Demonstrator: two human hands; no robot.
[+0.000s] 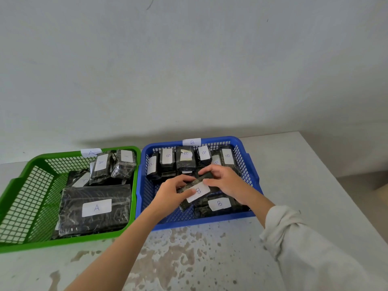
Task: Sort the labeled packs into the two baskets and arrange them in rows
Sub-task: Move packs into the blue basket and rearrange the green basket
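A blue basket (147, 185) tagged B stands on the right, a green basket (25, 185) tagged A on the left. Inside the blue basket both hands grip one dark pack with a white B label (198, 191), held tilted above the basket floor. My left hand (172, 191) pinches its near left end. My right hand (225, 181) holds its far right end. Several B packs (185, 159) stand upright in a row along the back wall, and another B pack (219, 203) lies flat under the held one. The green basket holds a large flat A pack (95, 208) and two upright A packs (100, 164).
Both baskets sit side by side on a pale, stained table (189, 248) against a grey wall. The table's right edge (344, 192) runs diagonally beyond the blue basket. Another flat pack (78, 178) lies partly hidden at the back of the green basket.
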